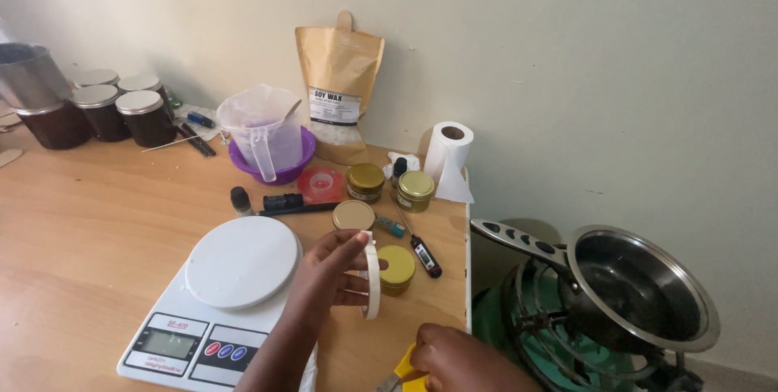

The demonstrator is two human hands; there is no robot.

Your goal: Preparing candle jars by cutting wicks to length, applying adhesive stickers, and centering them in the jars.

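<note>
My left hand point(328, 278) holds a white roll of tape point(371, 274) upright by its rim, just right of a white kitchen scale point(231, 278). My right hand point(462, 355) is low at the frame's bottom, gripping a yellow-handled tool point(405, 376) that is mostly hidden. A small gold tin point(397, 266) sits right behind the tape roll. Another flat gold lid point(353, 215) lies beyond my left hand.
Two gold tins point(365, 181) point(415, 189), a probe thermometer point(421, 252), small dark bottles, a red tape roll point(322, 184), a plastic jug point(263, 128) in a purple bowl, a brown wax bag point(339, 84), paper roll point(447, 149), dark jars point(146, 116). A steel pan point(640, 291) sits on a burner right of the table edge.
</note>
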